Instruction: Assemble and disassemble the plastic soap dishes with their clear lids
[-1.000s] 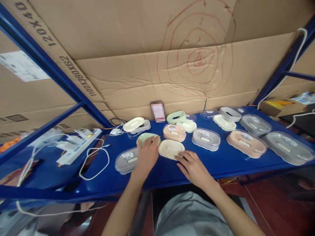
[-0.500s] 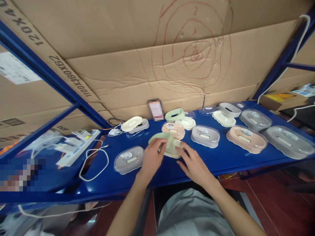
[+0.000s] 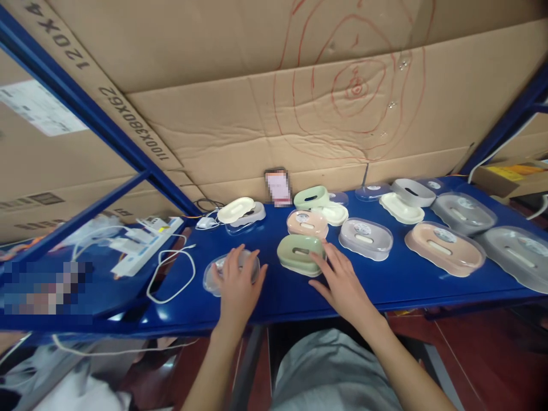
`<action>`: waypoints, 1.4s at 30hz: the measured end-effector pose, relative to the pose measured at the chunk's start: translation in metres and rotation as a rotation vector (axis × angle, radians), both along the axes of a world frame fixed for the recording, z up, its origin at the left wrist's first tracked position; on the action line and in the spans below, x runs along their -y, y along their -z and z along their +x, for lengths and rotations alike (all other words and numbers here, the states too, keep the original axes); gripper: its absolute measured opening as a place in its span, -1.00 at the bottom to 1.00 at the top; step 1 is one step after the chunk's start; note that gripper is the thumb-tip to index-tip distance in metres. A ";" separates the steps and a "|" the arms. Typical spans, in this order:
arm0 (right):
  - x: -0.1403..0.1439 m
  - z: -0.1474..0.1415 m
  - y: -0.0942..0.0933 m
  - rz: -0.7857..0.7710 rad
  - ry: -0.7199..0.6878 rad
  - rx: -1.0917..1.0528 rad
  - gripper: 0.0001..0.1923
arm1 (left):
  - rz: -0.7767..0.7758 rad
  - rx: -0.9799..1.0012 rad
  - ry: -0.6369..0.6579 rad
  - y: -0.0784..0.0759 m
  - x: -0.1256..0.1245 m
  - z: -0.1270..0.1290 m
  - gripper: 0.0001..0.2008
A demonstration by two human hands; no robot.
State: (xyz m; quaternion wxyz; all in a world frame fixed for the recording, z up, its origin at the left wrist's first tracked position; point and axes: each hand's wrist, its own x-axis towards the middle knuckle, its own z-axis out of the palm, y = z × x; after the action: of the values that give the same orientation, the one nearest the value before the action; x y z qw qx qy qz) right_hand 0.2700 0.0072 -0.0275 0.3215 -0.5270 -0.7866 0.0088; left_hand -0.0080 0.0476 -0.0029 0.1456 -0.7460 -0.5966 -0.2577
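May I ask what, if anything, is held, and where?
Right hand touches the green box at its right end; left hand spans a clear lid. Gripping can't be told.

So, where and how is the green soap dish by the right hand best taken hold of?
Probably by the rounded ends, from left and right: the green soap dish lies flat, its raised walls offer a hold, and the covered peach soap dish crowds its far side. The right hand is at the right end.

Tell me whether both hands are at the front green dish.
No: the right hand is at the front green dish, the left hand over a clear lid.
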 end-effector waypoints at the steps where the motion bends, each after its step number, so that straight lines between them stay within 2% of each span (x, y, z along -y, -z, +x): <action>1: -0.001 -0.001 0.000 0.010 -0.024 0.020 -0.41 | -0.018 -0.010 -0.025 0.001 -0.003 -0.013 -0.73; 4: -0.002 -0.003 0.002 0.040 -0.055 0.041 -0.52 | -0.060 -0.037 -0.031 -0.001 -0.013 -0.042 -0.73; 6: -0.003 -0.003 0.003 0.052 -0.031 0.037 -0.60 | -0.062 -0.079 -0.036 -0.008 -0.020 -0.048 -0.71; 9: -0.001 -0.003 0.003 0.076 -0.002 0.046 -0.67 | -0.123 -0.178 -0.093 -0.024 -0.032 -0.040 -0.67; 13: 0.001 -0.003 0.002 0.105 -0.021 0.064 -0.69 | -0.307 -0.279 -0.208 -0.042 -0.063 -0.019 -0.60; 18: 0.003 -0.002 0.001 0.113 -0.026 0.068 -0.68 | -0.520 -0.309 -0.264 -0.050 -0.112 -0.015 -0.56; 22: 0.003 -0.001 0.000 0.104 -0.034 0.067 -0.67 | -0.654 -0.314 -0.301 -0.053 -0.134 -0.019 -0.50; 27: 0.003 -0.002 0.000 0.117 -0.032 0.047 -0.68 | -0.708 -0.329 -0.215 -0.062 -0.132 -0.023 -0.48; 32: 0.003 -0.001 0.000 0.108 -0.053 0.032 -0.75 | -0.706 -0.343 -0.090 -0.069 -0.117 -0.021 -0.62; 34: 0.004 0.000 -0.001 0.090 -0.063 0.026 -0.78 | -0.675 -0.351 -0.083 -0.069 -0.114 -0.016 -0.65; 37: 0.004 0.000 -0.002 0.088 -0.076 0.032 -0.78 | -0.597 -0.356 -0.125 -0.064 -0.115 -0.008 -0.54; 39: 0.004 0.000 -0.002 0.099 -0.095 0.048 -0.72 | -0.576 -0.361 -0.159 -0.061 -0.117 -0.004 -0.47; 42: 0.004 0.001 -0.001 0.096 -0.130 0.063 -0.59 | -0.585 -0.374 -0.149 -0.056 -0.118 0.000 -0.48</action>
State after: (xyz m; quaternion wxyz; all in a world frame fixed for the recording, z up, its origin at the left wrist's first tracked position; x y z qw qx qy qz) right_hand 0.2712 0.0034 -0.0268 0.3202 -0.4588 -0.8285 -0.0245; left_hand -0.0081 0.1658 0.0536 0.0507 -0.7447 -0.6611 0.0764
